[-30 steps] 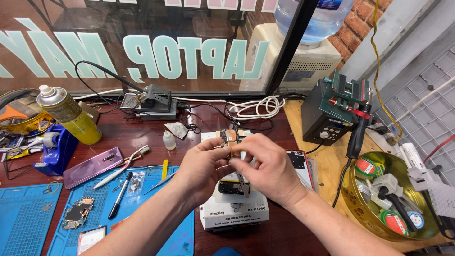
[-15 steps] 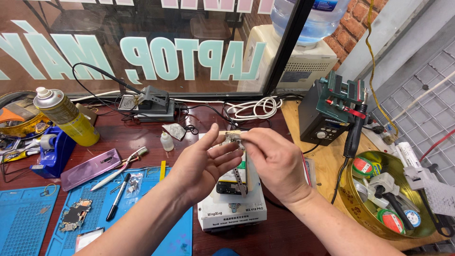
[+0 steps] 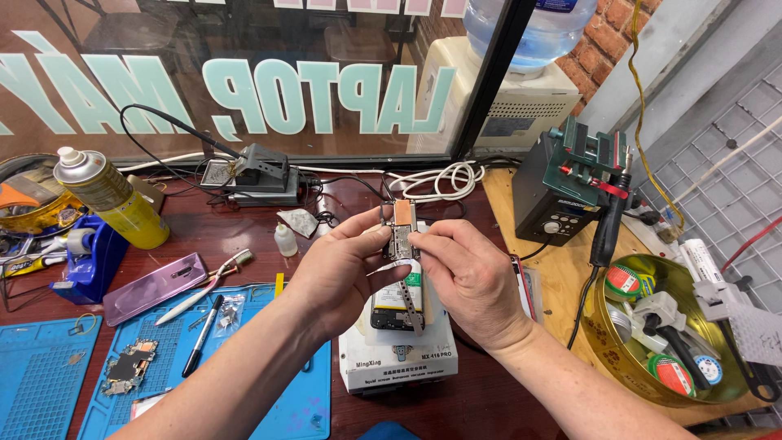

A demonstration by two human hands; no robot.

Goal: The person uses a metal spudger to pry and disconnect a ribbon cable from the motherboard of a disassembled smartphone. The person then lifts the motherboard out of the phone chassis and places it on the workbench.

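Fingertips of both hands pinch a small circuit board (image 3: 401,231) by its long edges, raised upright above the bench: left hand (image 3: 342,273) with thumb and forefinger closed on the left edge, right hand (image 3: 468,281) closed on the right edge, remaining fingers curled loosely. Board is thin, rigid, with a copper-coloured patch on top and a metal shield below; judged light, stiff and fragile, best gripped by bare edges only, away from components and contacts. Directly beneath it, an opened phone (image 3: 399,297) lies on a white boxy heating platform (image 3: 395,358), dark glossy interior exposed. Left of that, a blue rubbery work mat (image 3: 285,407) carries a black pen (image 3: 199,336), another small board (image 3: 126,367) and loose bits. Further out: a purple glossy phone (image 3: 155,287), a toothbrush (image 3: 208,287), a small white dropper bottle (image 3: 285,240). Right side, a round yellow tin (image 3: 619,358) holds tape rolls. Far edge: a yellow spray can (image 3: 114,200), a soldering iron stand (image 3: 252,173), a coiled white cable (image 3: 444,179), a dark hot-air station (image 3: 562,195).
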